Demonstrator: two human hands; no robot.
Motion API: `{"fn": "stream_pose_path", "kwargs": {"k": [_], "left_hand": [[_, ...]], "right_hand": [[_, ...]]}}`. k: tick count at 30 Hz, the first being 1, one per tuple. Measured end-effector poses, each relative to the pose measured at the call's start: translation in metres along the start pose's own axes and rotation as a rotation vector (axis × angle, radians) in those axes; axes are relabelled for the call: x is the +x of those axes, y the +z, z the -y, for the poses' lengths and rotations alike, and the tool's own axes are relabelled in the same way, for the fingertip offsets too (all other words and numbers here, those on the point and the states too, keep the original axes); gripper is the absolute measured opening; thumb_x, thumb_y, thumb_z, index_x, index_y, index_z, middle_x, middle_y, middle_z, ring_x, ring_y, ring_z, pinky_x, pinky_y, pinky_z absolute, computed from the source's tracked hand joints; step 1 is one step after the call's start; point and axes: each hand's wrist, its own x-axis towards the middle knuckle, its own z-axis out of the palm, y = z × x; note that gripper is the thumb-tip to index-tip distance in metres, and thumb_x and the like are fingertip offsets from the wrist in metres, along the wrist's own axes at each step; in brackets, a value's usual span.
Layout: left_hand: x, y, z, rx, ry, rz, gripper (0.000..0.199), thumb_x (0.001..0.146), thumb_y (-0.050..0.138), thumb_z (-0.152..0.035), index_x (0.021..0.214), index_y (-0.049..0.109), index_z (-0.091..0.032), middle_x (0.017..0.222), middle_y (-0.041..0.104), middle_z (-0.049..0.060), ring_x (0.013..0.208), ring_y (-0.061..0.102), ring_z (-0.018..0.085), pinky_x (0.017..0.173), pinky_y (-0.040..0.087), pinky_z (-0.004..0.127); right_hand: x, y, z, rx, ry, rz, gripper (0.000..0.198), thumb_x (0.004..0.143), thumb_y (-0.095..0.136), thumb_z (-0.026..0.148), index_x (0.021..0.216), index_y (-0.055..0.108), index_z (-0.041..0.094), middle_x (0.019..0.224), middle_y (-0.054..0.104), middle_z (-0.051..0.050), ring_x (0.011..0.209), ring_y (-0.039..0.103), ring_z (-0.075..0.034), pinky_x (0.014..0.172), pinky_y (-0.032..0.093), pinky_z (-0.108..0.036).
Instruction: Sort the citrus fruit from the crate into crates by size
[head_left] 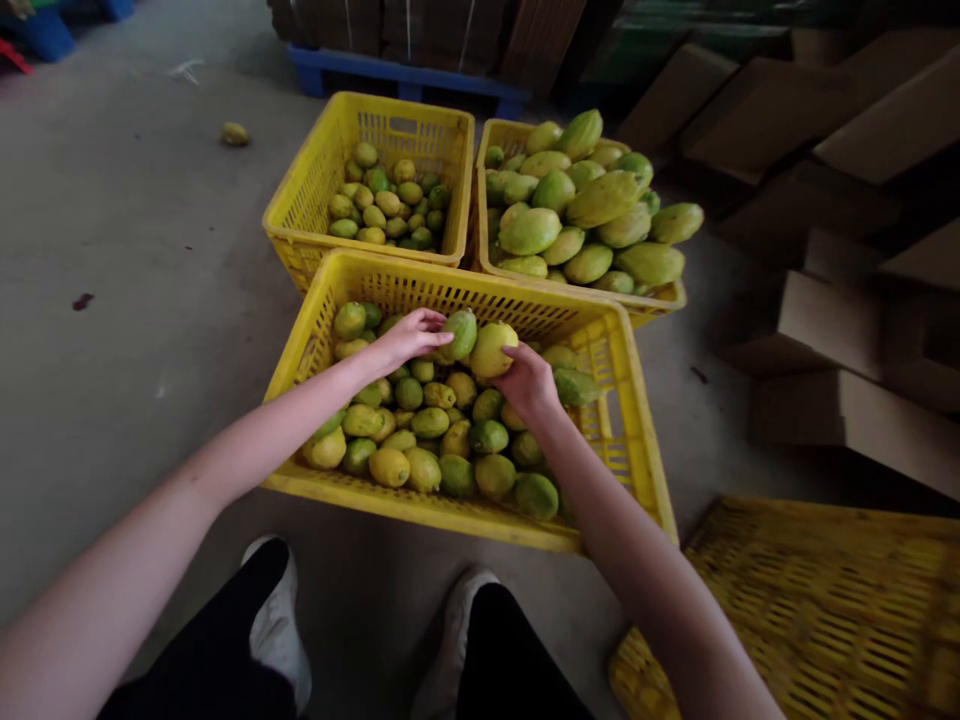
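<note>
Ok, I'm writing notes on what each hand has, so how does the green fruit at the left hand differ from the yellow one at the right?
The green fruit is mostly green, while the yellow fruit is nearly all yellow. The green fruit looks narrower; the yellow fruit looks broader and rounder. Both are held above other fruit in the front crate.

One head-worn cam. Faced forward and steeply down, from above the shoes (279,632) at bottom edge. Left hand (415,338) and right hand (526,382) sat close, about mid-frame; pallet (409,76), farther off, sat up top.
</note>
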Motion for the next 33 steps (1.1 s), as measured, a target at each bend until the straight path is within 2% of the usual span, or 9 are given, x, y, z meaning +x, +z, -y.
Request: {"fn": "stream_pose_path", "kwargs": {"k": [4,6,11,14,17,20,24,28,33], "left_hand": [[0.006,0.001,0.005,-0.098,-0.104,-0.036,0.017,0.08,0.074,-0.011,0.088,0.061,-0.017,0.084,0.068,0.002,0.081,0.066,0.013,0.082,0.054,0.026],[0.005,0.005,0.008,-0.138,-0.128,0.012,0.006,0.086,0.069,-0.017,0.091,0.065,-0.017,0.084,0.07,0.004,0.087,0.068,0.016,0.084,0.056,0.028],[-0.007,0.019,0.019,-0.236,-0.148,0.112,0.006,0.092,0.062,-0.018,0.093,0.068,-0.021,0.086,0.074,0.003,0.103,0.068,0.021,0.09,0.056,0.031],[-0.012,0.022,0.025,-0.285,-0.185,0.07,0.009,0.096,0.06,-0.018,0.092,0.066,-0.023,0.088,0.073,0.001,0.102,0.068,0.017,0.084,0.056,0.027],[-0.013,0.021,0.028,-0.347,-0.22,0.002,0.002,0.095,0.066,-0.024,0.093,0.065,-0.024,0.087,0.073,0.001,0.1,0.069,0.018,0.079,0.057,0.027],[-0.009,0.019,0.027,-0.452,-0.25,-0.068,0.014,0.097,0.062,-0.033,0.09,0.064,-0.022,0.082,0.072,0.003,0.1,0.07,0.021,0.081,0.058,0.029],[-0.005,0.017,0.026,-0.555,-0.36,-0.235,0.029,0.102,0.047,-0.04,0.087,0.063,-0.021,0.069,0.065,0.003,0.098,0.072,0.023,0.083,0.06,0.031],[-0.005,0.015,0.029,-0.575,-0.456,-0.287,0.026,0.1,0.047,-0.037,0.101,0.067,-0.021,0.068,0.065,0.003,0.096,0.073,0.025,0.08,0.061,0.034],[-0.001,0.013,0.03,-0.619,-0.456,-0.282,0.035,0.102,0.039,-0.035,0.121,0.065,-0.021,0.079,0.073,0.005,0.09,0.075,0.025,0.075,0.061,0.036]], "right_hand": [[-0.004,0.005,0.0,-0.06,-0.001,0.05,0.022,0.068,0.075,0.026,0.088,0.065,0.025,0.085,0.073,0.001,0.081,0.067,-0.021,0.059,0.059,-0.03],[-0.008,0.009,-0.002,-0.077,0.012,0.067,0.026,0.069,0.077,0.027,0.091,0.065,0.024,0.088,0.074,0.0,0.084,0.069,-0.022,0.063,0.061,-0.033],[-0.012,0.016,-0.009,-0.074,0.108,0.086,0.021,0.075,0.076,0.027,0.092,0.064,0.026,0.086,0.073,0.002,0.083,0.07,-0.022,0.067,0.063,-0.036],[-0.01,0.017,-0.014,-0.018,0.11,0.053,0.013,0.08,0.07,0.033,0.09,0.065,0.026,0.084,0.073,-0.001,0.086,0.071,-0.024,0.069,0.063,-0.036],[-0.009,0.017,-0.019,0.024,0.139,0.048,0.016,0.081,0.068,0.041,0.089,0.065,0.027,0.084,0.074,-0.002,0.089,0.072,-0.026,0.07,0.063,-0.037],[-0.011,0.018,-0.025,0.031,0.138,0.078,0.023,0.072,0.076,0.04,0.088,0.064,0.028,0.083,0.074,0.001,0.087,0.072,-0.025,0.069,0.063,-0.036],[-0.017,0.021,-0.03,0.084,0.099,0.163,0.032,0.064,0.082,0.037,0.087,0.062,0.029,0.077,0.072,0.005,0.086,0.072,-0.024,0.072,0.062,-0.034],[-0.02,0.024,-0.031,0.171,0.151,0.204,0.027,0.066,0.079,0.035,0.087,0.065,0.026,0.078,0.074,0.001,0.092,0.073,-0.026,0.077,0.062,-0.036],[-0.015,0.026,-0.025,0.275,0.229,0.175,0.017,0.081,0.066,0.037,0.09,0.066,0.023,0.077,0.074,-0.002,0.089,0.074,-0.027,0.077,0.063,-0.041]]}}
